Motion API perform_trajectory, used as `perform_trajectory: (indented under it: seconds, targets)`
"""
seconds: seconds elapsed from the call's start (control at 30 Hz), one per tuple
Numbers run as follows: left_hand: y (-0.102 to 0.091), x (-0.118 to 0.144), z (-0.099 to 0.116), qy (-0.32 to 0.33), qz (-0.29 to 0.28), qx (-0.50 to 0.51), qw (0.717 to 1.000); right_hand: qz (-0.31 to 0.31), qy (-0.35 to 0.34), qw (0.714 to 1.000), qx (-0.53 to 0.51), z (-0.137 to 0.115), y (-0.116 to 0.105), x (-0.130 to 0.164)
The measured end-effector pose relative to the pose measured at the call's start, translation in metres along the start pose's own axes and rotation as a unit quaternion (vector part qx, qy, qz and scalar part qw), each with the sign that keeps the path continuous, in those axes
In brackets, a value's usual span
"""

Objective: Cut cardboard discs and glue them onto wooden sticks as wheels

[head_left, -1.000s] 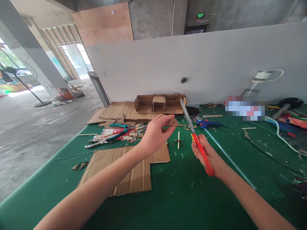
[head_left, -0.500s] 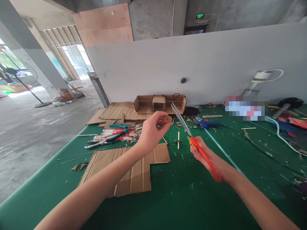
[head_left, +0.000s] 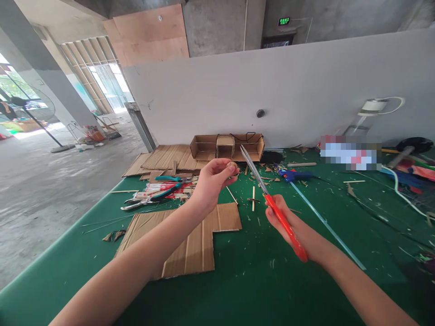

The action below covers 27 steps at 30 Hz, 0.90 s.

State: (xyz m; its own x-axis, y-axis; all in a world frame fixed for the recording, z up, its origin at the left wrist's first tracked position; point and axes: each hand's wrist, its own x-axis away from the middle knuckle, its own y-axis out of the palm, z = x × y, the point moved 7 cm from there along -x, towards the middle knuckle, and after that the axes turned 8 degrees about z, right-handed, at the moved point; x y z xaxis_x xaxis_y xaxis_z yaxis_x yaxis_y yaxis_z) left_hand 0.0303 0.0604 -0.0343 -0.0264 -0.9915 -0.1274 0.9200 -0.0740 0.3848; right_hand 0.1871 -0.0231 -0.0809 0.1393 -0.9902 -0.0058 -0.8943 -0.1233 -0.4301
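Note:
Between thumb and fingers my left hand (head_left: 215, 179) pinches a small round cardboard disc (head_left: 232, 165), partly covered by the fingertips. My right hand (head_left: 282, 217) is wrapped round a pair of red-handled scissors (head_left: 283, 222). Their blades are closed together and point up and left, with the tips a little to the right of the disc and apart from it. Below the left forearm lies a cut sheet of cardboard (head_left: 190, 246). A cross of thin sticks (head_left: 253, 199) rests on the green table between the hands.
Pliers (head_left: 166, 192) lie on red-and-white sticks at the left. An open cardboard box structure (head_left: 204, 147) stands against the wall. A blue glue gun (head_left: 295, 175) with a long clear glue stick (head_left: 326, 224) lies at the right. Cardboard scraps litter the green table (head_left: 258, 290).
My left hand has turned the disc so that its flat face shows less, and has shifted slightly left. The scissors have moved a little left and rotated in my right hand.

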Motion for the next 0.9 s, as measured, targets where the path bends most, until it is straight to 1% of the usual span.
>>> perform_trajectory:
  seconds: [0.17,0.27,0.43,0.6,0.7,0.9]
  targets:
    - [0.002,0.005,0.002,-0.029,0.014,0.014,0.999,0.000,-0.002,1.000,-0.012,0.008,0.003,0.000]
    - [0.004,0.007,0.000,-0.053,0.020,0.036,0.998,-0.001,0.003,1.000,-0.011,0.005,0.004,0.000]
    - [0.008,0.008,0.000,-0.063,-0.013,0.039,0.997,-0.038,0.032,0.999,0.011,-0.002,0.008,0.004]
    - [0.008,0.008,0.000,-0.056,-0.024,0.031,0.998,-0.008,0.013,1.000,0.002,0.002,0.007,0.002]
    - [0.009,0.008,-0.003,-0.064,-0.025,0.028,0.997,-0.004,0.001,1.000,0.004,0.006,0.007,0.000]
    - [0.008,0.007,-0.003,-0.067,-0.022,0.001,0.998,-0.002,0.013,1.000,-0.006,0.009,0.007,0.000]
